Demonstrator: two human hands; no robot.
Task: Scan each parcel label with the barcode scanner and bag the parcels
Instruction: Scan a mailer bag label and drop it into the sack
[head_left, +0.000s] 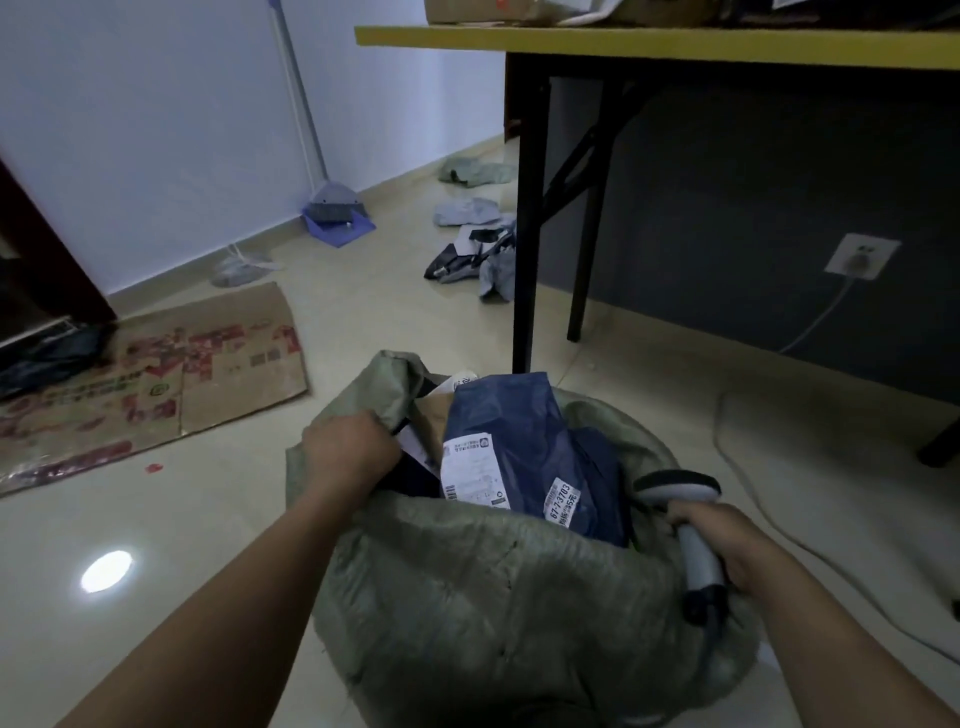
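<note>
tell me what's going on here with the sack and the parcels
A person is bent over a green sack standing on the floor. The left hand grips the sack's rim on its left side, holding the mouth open. The right hand holds a barcode scanner by its handle at the sack's right edge. A dark blue parcel with white labels lies on top inside the sack. More parcels lie on the floor by the table leg.
</note>
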